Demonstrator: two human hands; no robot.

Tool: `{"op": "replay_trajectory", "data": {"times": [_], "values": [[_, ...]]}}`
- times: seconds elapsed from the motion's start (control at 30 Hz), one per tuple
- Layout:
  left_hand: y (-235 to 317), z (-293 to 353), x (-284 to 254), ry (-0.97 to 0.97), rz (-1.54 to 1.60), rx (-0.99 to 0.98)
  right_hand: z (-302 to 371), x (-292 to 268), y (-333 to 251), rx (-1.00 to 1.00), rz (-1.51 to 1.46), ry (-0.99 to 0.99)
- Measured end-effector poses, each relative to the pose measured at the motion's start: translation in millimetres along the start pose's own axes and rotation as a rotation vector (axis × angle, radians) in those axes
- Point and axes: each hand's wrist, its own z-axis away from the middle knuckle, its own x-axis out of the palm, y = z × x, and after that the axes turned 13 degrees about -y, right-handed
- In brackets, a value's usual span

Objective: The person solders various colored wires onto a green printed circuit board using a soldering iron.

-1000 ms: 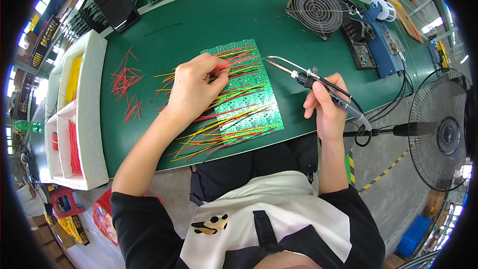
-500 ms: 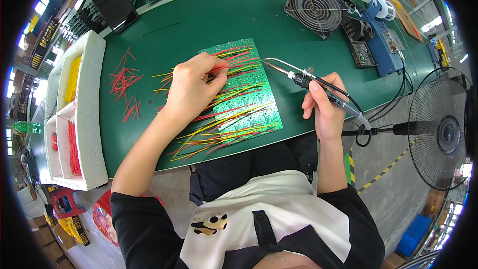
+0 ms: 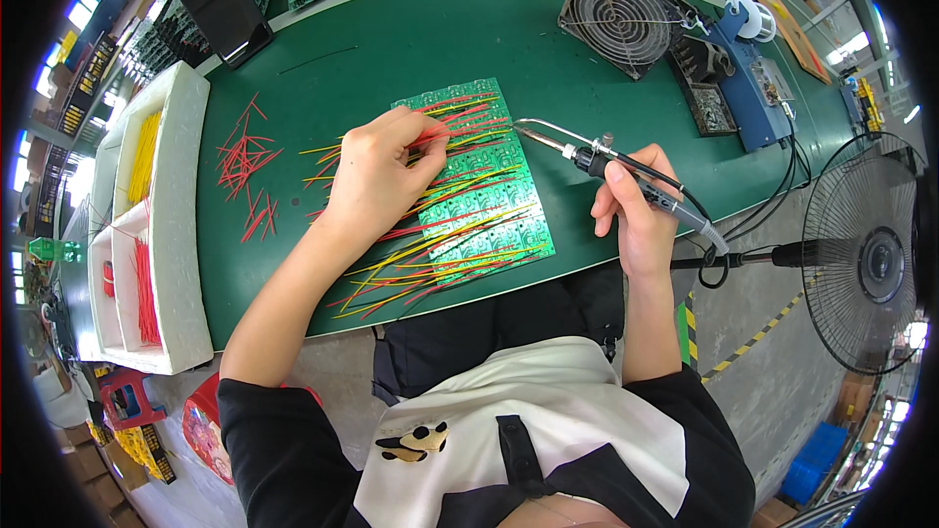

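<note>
Over the green circuit board panel (image 3: 523, 200) my left hand (image 3: 381, 166) is closed in a pinch on a red wire (image 3: 430, 135). The ends of the fingers are partly hidden. Many red and yellow wires (image 3: 391, 269) lie across the panel and stick out past its left edge. To the right, my right hand (image 3: 641, 210) grips a soldering iron (image 3: 597, 158) with a thin metal feed tube along it. The iron's tip is close to the panel's upper right edge; whether it touches cannot be told.
Loose short red wires (image 3: 245, 161) lie left of the panel. A white foam box (image 3: 181, 235) with yellow and red wires stands at the left edge. At the back are a black phone (image 3: 223, 10) and a square fan (image 3: 621, 15); a blue solder feeder (image 3: 753, 73) stands right.
</note>
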Motion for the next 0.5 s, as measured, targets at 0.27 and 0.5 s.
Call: {"op": "replay_trajectory", "data": {"times": [0.27, 0.5], "values": [[0.9, -0.7, -0.3, 0.003, -0.016, 0.018, -0.5, -1.8, -2.0, -0.034, -0.110, 0.047], [4.1, 0.1, -2.8, 0.000, -0.037, 0.017, 3.0, -9.6, 2.8, -0.140, -0.177, 0.193]]}}
